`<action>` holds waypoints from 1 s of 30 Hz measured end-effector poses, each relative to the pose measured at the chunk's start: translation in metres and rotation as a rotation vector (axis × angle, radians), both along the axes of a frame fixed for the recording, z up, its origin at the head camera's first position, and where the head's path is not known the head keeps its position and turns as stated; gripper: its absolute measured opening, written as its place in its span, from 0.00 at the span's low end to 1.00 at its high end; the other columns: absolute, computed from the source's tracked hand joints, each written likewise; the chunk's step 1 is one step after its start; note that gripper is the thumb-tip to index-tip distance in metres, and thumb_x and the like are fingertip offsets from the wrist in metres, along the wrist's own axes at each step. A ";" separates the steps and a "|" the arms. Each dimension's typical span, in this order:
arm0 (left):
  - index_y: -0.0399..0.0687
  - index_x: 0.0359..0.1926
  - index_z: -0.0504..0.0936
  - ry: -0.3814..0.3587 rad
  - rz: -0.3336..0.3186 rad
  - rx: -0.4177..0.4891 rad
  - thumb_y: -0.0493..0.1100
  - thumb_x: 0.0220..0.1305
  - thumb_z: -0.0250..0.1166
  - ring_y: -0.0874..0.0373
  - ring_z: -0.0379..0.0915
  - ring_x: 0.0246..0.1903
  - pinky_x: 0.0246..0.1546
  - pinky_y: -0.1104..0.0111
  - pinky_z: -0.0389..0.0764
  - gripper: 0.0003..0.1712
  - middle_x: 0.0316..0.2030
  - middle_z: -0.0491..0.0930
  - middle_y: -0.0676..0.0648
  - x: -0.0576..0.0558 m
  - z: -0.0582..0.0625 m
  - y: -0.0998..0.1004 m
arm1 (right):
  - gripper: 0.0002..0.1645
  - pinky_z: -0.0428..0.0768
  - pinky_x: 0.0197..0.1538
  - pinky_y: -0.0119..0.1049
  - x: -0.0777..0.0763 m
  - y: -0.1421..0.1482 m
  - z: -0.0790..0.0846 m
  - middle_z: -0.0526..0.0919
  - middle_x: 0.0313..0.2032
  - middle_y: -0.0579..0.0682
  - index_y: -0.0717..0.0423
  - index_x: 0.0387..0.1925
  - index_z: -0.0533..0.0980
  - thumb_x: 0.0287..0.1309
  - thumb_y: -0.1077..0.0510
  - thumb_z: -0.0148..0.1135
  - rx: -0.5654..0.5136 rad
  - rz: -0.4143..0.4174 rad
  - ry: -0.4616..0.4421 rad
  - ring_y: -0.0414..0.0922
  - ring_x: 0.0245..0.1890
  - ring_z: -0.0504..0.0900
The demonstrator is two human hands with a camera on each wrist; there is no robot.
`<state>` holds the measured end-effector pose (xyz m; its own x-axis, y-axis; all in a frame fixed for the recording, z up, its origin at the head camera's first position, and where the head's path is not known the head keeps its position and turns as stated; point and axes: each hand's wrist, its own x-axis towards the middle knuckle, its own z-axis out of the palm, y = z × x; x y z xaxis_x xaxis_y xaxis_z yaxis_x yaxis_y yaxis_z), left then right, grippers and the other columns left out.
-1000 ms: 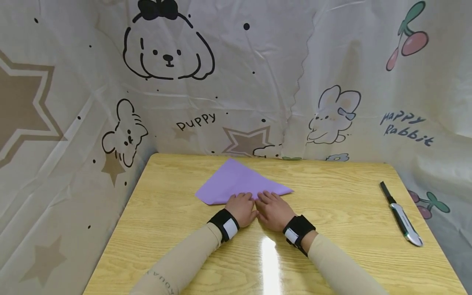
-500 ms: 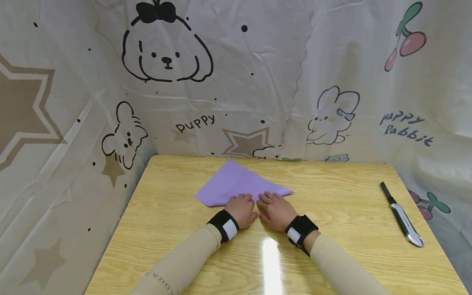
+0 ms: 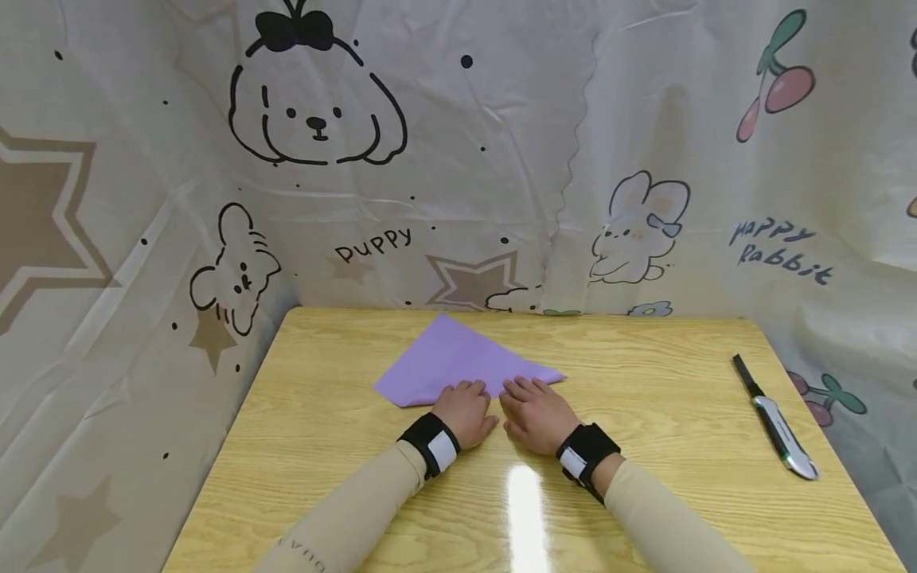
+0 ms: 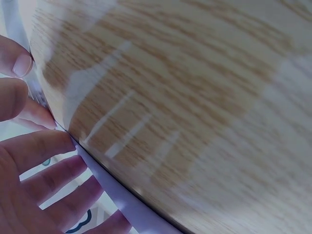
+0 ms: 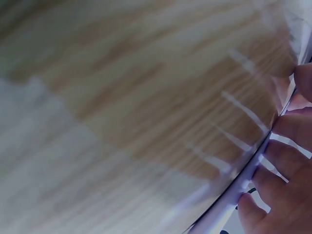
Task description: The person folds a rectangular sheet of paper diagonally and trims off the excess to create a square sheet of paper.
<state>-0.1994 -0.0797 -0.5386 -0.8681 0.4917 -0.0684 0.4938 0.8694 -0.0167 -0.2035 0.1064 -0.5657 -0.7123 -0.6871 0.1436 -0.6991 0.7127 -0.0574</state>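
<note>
A folded sheet of purple paper (image 3: 454,358) lies on the wooden table, with a peak at the back and a long near edge. My left hand (image 3: 464,414) rests its fingertips on that near edge, left of the middle. Just to the right, my right hand (image 3: 539,415) presses the same edge with extended fingers. A small gap separates the two hands. In the left wrist view the left fingers (image 4: 58,180) are spread and touch the purple edge (image 4: 122,202). The right wrist view has the right fingers (image 5: 280,165) along the paper's edge (image 5: 226,204).
A utility knife (image 3: 777,422) with a black and silver handle lies at the table's right side. The wooden table (image 3: 322,477) meets a printed cloth curtain (image 3: 444,159) at the back and sides. Light glares off the table's front middle.
My right hand has shifted slightly right along the paper's near edge, widening the gap between the hands. The whole head view has drifted a little. The paper keeps its shape.
</note>
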 end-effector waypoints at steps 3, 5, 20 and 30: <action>0.49 0.45 0.79 0.001 -0.003 0.004 0.62 0.57 0.54 0.53 0.69 0.46 0.43 0.55 0.71 0.26 0.45 0.72 0.51 0.001 0.001 0.000 | 0.29 0.59 0.60 0.52 -0.001 0.002 -0.001 0.68 0.58 0.56 0.58 0.56 0.70 0.55 0.46 0.53 -0.001 -0.010 -0.007 0.55 0.60 0.63; 0.49 0.45 0.79 0.004 -0.005 0.005 0.61 0.57 0.54 0.53 0.69 0.46 0.42 0.56 0.72 0.25 0.44 0.72 0.51 0.002 0.002 0.000 | 0.29 0.58 0.60 0.51 -0.001 0.003 -0.002 0.68 0.58 0.56 0.57 0.56 0.70 0.55 0.47 0.53 -0.002 -0.019 -0.011 0.54 0.60 0.62; 0.48 0.45 0.79 0.015 -0.007 0.009 0.61 0.57 0.54 0.53 0.69 0.46 0.43 0.55 0.72 0.26 0.44 0.72 0.50 0.001 -0.001 0.001 | 0.29 0.59 0.60 0.51 -0.003 0.012 -0.003 0.69 0.57 0.55 0.56 0.54 0.71 0.55 0.45 0.53 0.000 -0.054 -0.001 0.54 0.60 0.64; 0.47 0.45 0.79 0.028 -0.017 0.023 0.61 0.56 0.55 0.53 0.69 0.46 0.42 0.56 0.72 0.26 0.44 0.73 0.50 0.002 0.000 -0.001 | 0.28 0.58 0.61 0.51 -0.003 0.017 0.000 0.69 0.58 0.55 0.56 0.54 0.72 0.56 0.45 0.53 -0.008 -0.068 -0.025 0.54 0.60 0.63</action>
